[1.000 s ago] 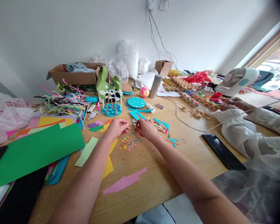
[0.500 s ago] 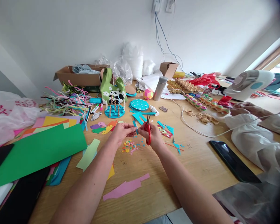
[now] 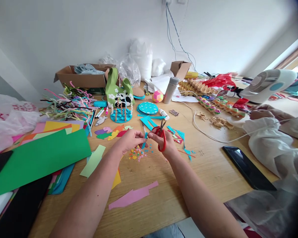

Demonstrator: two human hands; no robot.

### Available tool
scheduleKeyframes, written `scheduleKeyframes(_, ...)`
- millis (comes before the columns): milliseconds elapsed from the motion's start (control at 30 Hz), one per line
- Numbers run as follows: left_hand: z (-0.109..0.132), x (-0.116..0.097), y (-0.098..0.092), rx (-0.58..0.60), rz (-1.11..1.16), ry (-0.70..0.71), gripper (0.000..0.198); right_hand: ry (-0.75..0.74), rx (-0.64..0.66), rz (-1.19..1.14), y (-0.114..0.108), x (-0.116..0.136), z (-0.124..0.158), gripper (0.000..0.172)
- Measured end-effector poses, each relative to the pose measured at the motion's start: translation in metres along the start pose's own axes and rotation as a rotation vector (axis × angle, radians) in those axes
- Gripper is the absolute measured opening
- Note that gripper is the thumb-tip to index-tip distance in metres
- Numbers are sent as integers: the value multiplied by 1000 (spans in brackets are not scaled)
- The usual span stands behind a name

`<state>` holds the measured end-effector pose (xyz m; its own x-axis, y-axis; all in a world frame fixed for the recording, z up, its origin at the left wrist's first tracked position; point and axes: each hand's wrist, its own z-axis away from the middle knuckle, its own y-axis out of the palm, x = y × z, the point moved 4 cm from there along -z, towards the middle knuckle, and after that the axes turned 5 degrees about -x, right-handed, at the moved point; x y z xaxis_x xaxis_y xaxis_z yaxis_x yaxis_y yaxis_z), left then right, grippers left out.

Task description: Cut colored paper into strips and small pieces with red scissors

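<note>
the left hand (image 3: 132, 140) pinches a narrow blue paper strip (image 3: 145, 139) near small multicoloured paper snippets (image 3: 138, 153), seemingly already cut, on the wooden counter (image 3: 164, 180); the right hand (image 3: 170, 147) grips red-handled metal scissors (image 3: 164, 141), the strip apparently not yet snipped.

The person's left hand (image 3: 131, 140) and right hand (image 3: 169, 144) are bare, as are the slender left forearm (image 3: 96, 181) and right forearm (image 3: 195, 185). A small dark spot (image 3: 97, 195) marks the left forearm. Pale blue fabric (image 3: 161, 232), apparently clothing, shows at the bottom edge.
</note>
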<state>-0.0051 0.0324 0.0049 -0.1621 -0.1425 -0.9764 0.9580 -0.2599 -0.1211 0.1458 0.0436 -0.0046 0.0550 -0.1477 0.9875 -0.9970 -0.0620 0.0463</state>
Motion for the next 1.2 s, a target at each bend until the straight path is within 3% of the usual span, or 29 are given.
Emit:
scheduleKeyframes(200,1,2,5,41,-117,-15,9,9,14,-12,-2,-4,0,31)
scheduleKeyframes(600,-2,7,-1,-5,26,-35,14,7,20,91,1,-6,4,29)
scheduleKeyframes(1000,-6,13,0,-2,95,-77,35,-45,34,106,1,-2,4,25)
scheduleKeyframes(1200,-5,14,0,3,108,-87,33,5,25,71,0,-15,2,29)
